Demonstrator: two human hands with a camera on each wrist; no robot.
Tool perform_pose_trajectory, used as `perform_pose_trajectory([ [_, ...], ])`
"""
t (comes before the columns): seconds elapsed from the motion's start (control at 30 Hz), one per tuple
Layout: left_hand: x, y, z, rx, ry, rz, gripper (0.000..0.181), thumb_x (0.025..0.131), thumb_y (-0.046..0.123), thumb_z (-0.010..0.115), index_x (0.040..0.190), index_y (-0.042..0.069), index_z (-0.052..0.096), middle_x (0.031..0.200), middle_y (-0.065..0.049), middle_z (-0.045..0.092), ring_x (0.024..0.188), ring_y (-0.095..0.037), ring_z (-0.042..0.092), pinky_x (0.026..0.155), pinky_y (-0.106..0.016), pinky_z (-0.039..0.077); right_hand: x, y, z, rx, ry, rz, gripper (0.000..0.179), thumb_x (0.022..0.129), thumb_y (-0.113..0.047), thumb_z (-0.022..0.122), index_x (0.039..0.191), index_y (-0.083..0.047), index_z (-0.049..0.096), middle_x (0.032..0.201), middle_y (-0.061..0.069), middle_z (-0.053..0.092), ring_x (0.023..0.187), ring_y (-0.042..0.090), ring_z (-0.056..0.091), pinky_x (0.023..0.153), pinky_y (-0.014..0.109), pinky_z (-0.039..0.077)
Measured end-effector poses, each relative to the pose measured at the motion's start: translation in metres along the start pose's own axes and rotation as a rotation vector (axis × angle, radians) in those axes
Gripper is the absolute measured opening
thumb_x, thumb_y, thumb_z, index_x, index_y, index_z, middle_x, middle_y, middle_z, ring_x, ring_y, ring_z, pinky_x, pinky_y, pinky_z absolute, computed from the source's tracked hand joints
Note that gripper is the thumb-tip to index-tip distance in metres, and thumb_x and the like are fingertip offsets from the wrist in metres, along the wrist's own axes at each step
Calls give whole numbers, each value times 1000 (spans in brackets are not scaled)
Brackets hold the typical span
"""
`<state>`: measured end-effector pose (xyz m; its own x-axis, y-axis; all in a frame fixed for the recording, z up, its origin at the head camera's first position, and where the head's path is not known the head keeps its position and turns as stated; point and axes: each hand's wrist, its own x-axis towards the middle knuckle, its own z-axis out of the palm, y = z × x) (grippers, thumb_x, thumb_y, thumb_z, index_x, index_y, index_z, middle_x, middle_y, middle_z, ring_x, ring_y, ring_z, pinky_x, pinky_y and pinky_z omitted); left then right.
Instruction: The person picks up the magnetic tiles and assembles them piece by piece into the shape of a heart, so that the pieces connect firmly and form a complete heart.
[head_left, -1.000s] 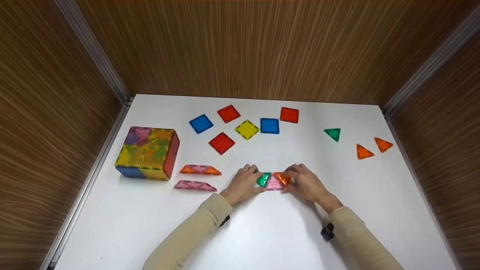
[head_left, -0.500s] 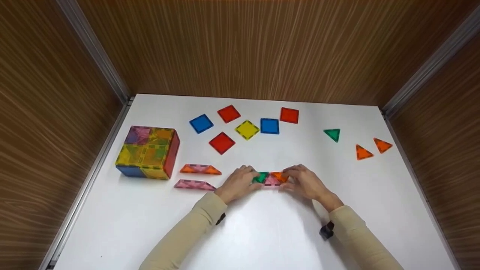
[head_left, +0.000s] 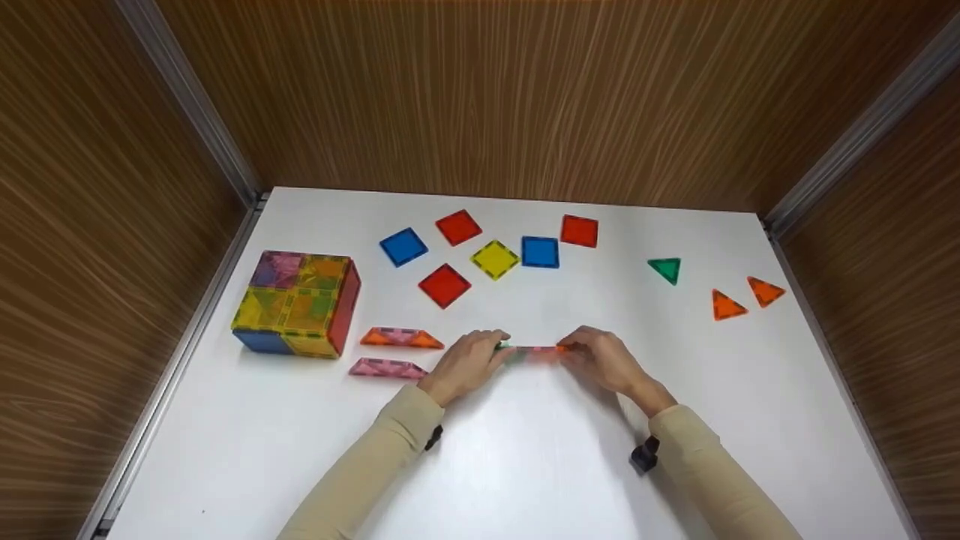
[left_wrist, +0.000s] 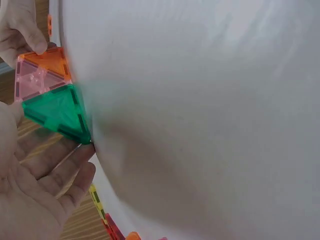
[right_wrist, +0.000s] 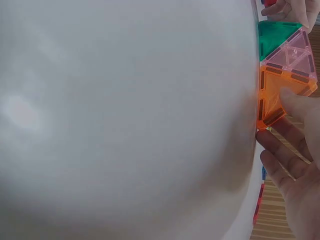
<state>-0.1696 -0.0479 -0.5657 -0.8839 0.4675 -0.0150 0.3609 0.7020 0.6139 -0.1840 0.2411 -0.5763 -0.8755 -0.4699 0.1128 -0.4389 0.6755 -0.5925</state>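
A joined strip of triangular magnetic tiles stands on edge, seen nearly edge-on in the head view. The green triangular magnetic tile [left_wrist: 57, 112] is at its left end, the pink triangular magnetic tile [right_wrist: 300, 52] in the middle, and the orange triangular magnetic tile [right_wrist: 277, 90] at its right end. My left hand [head_left: 463, 365] pinches the green tile between thumb and fingers. At the other end, my right hand [head_left: 606, 362] grips the orange tile, its thumb across the face. The strip's lower edge meets the white tabletop in both wrist views.
Left of my hands stand an orange-and-pink strip [head_left: 402, 338] and a pink strip [head_left: 388, 368]. Behind them is a multicoloured tile block [head_left: 296, 304]. Several square tiles, including a yellow one [head_left: 495, 259], lie farther back. A green triangle [head_left: 665, 270] and two orange triangles [head_left: 726, 305] lie right.
The strip has tilted from showing its broad face to standing nearly edge-on to the head camera. My left hand has shifted slightly left; both hands have kept their hold.
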Motion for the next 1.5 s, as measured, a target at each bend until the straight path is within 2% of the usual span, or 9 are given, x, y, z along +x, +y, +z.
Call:
perform_pose_trajectory([
  [0.23, 2, -1, 4, 14, 85, -48, 34, 103, 31, 70, 128, 10, 64, 116, -8, 73, 100, -23, 64, 96, -37, 58, 9, -1, 4, 39, 11, -5, 19, 96, -7, 76, 115, -3, 78, 111, 11, 79, 102, 26, 75, 95, 46, 62],
  [0.37, 3, -3, 4, 5, 167, -43, 21, 102, 21, 71, 118, 8, 66, 109, -9, 73, 95, -24, 66, 90, -39, 58, 13, -5, 6, 62, -10, 15, 21, 96, -9, 76, 117, -4, 77, 112, 10, 79, 100, 24, 73, 95, 45, 62],
  [0.47, 4, -5, 3, -7, 201, -66, 16, 102, 18, 71, 114, 8, 66, 108, -9, 73, 95, -24, 67, 89, -39, 58, 17, -7, 8, 79, -25, 35, 22, 97, -11, 76, 118, -5, 78, 113, 9, 78, 99, 22, 72, 95, 44, 62],
  [0.7, 5, -8, 2, 2, 229, -101, 15, 101, 15, 71, 114, 8, 65, 109, -10, 73, 96, -25, 67, 91, -40, 59, 24, -13, 13, 73, -29, 44, 20, 97, -15, 77, 116, -9, 78, 111, 7, 79, 97, 21, 71, 96, 43, 62],
  [0.83, 6, -9, 2, 13, 239, -82, 12, 101, 13, 71, 111, 8, 66, 106, -10, 73, 96, -26, 67, 89, -42, 58, 24, -13, 15, 46, -18, 33, 18, 97, -13, 77, 114, -7, 77, 110, 9, 79, 95, 21, 70, 96, 45, 62],
  [1.03, 7, -8, 0, 3, 218, -117, 13, 102, 14, 70, 113, 8, 66, 108, -10, 73, 98, -26, 67, 91, -42, 58, 25, -10, 11, 51, -34, 38, 25, 96, -14, 77, 121, -7, 76, 115, 9, 78, 100, 23, 71, 98, 45, 62],
  [1.23, 6, -7, -2, -14, 200, -148, 13, 102, 15, 70, 112, 9, 68, 109, -8, 72, 98, -23, 65, 92, -41, 58, 19, 10, -11, 39, -4, 125, 37, 95, -20, 80, 131, -11, 72, 125, 10, 73, 110, 28, 70, 101, 50, 60],
  [1.37, 4, -7, -2, -18, 200, -164, 12, 101, 16, 71, 112, 11, 68, 109, -7, 72, 97, -22, 64, 92, -40, 57, 13, 33, -31, -14, 65, 213, 40, 96, -22, 79, 134, -11, 70, 134, 15, 66, 118, 36, 65, 104, 57, 57],
  [1.5, 4, -7, -3, -8, 209, -166, 14, 101, 17, 72, 113, 11, 69, 109, -7, 72, 98, -23, 65, 91, -40, 58, 9, 61, -52, -100, 161, 250, 44, 98, -25, 76, 137, -5, 66, 138, 23, 63, 125, 45, 60, 108, 64, 51],
])
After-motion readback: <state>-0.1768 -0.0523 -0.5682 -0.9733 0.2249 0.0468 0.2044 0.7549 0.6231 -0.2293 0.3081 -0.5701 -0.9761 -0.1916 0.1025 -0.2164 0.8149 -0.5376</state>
